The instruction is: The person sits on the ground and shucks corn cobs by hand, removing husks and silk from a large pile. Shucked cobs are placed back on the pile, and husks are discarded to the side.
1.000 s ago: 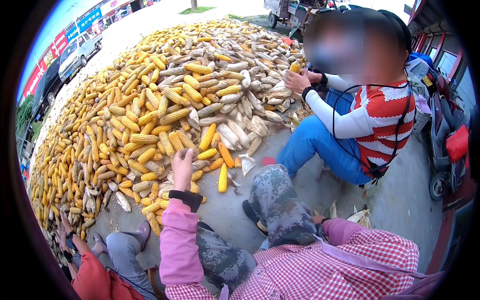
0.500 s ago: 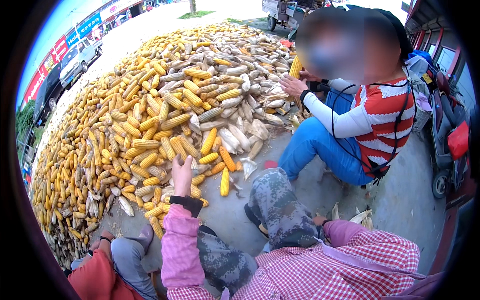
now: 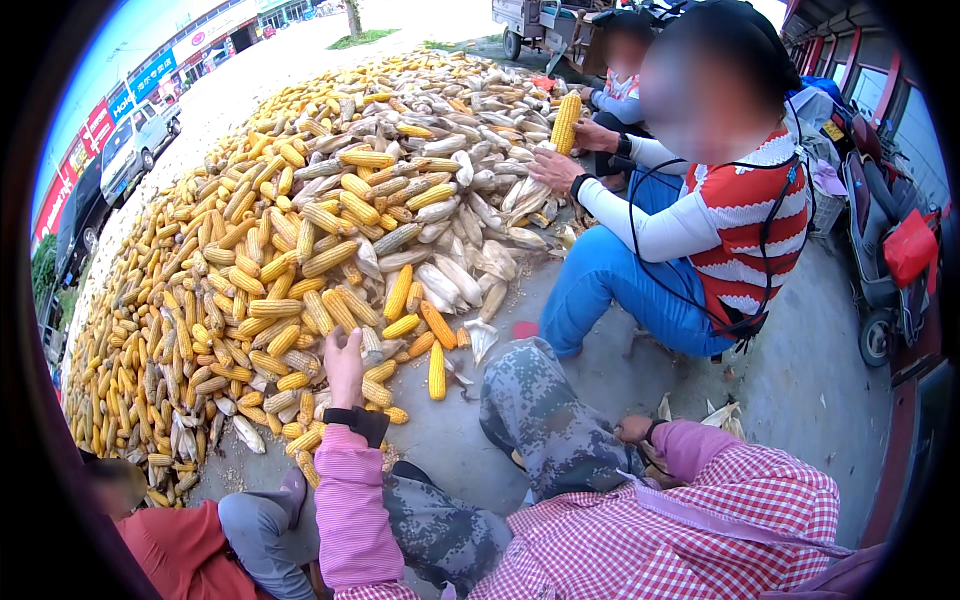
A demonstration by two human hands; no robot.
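Note:
My left hand (image 3: 343, 372), with a dark band at the wrist, reaches out over the near edge of a big heap of corn cobs (image 3: 290, 308). Its thumb and fingers are apart, with nothing visible between them. Close by on the ground lies a yellow corn cob (image 3: 437, 371). My right hand (image 3: 633, 429) is beside my right knee in camouflage cloth (image 3: 555, 410); its fingers are partly hidden, so what they hold does not show. Pale husks (image 3: 722, 415) lie on the ground past that hand.
At the right, a seated co-worker (image 3: 745, 235) holds a yellow corn cob (image 3: 565, 124) in both hands. Another person in red (image 3: 185, 550) sits at lower left. Unhusked corn (image 3: 470, 225) covers the heap's right side. A scooter (image 3: 880, 260) stands far right.
The whole view has shifted a little, with the heap sliding left. My left hand stays over the heap's edge. Another person behind the co-worker has come into view.

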